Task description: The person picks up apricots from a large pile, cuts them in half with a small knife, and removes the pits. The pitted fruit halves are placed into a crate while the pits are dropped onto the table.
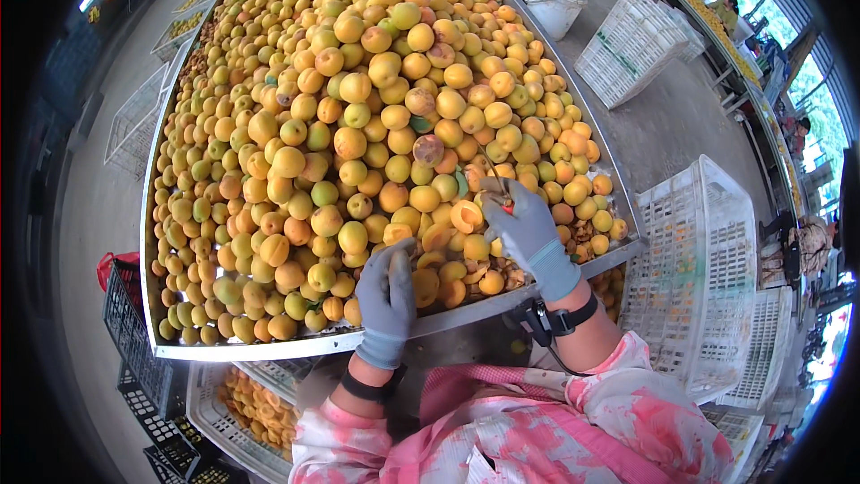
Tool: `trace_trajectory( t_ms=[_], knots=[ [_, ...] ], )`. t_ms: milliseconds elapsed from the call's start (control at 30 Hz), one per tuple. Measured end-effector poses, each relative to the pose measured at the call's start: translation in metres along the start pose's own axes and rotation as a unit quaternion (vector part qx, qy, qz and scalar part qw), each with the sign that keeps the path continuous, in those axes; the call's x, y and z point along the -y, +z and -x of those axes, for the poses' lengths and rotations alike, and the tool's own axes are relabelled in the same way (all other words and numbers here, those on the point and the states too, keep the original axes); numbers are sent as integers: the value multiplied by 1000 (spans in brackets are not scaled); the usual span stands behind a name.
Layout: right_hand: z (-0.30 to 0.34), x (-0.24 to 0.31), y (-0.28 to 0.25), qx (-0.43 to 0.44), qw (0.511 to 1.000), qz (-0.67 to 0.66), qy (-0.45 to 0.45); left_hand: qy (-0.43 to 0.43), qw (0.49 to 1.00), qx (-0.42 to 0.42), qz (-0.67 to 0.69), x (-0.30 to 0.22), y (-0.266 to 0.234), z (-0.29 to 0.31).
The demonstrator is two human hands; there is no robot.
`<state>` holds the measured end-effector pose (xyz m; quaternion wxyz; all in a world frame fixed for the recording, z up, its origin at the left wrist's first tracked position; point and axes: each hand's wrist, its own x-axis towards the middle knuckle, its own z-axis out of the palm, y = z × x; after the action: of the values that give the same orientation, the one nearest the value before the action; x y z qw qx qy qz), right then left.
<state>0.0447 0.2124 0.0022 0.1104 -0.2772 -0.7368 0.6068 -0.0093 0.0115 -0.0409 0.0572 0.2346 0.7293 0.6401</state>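
A large heap of yellow-orange apricots [354,139] fills a metal-rimmed table [502,300] in front of me. My right hand [527,226], in a grey glove, is closed around a small knife with a bit of red handle [508,209] showing; its thin blade points up and away. By its fingertips is a cut apricot half [466,216], orange face up. My left hand [387,294], also gloved, is at the table's near edge, thumb apart from its fingers, with nothing visible in it. Its fingertips are beside another apricot half [397,233]. More halves lie between the hands.
White plastic crates [690,260] stand at the right, with another crate [632,45] and a white bucket [557,2] farther back. Below the near edge sits a crate of apricot halves [255,408]. Black crates [139,332] are at the left. Other people are at the far right.
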Motion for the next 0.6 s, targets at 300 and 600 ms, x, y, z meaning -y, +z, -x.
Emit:
trace_trajectory(
  t_ms=[300,600],
  knots=[
    [-14,-11,-11,-23,996,83,27,-63,990,-82,92,8,-6,-3],
    [-23,-41,-12,-62,983,150,-82,-149,971,-74,174,4,-14,-7]
  ],
)
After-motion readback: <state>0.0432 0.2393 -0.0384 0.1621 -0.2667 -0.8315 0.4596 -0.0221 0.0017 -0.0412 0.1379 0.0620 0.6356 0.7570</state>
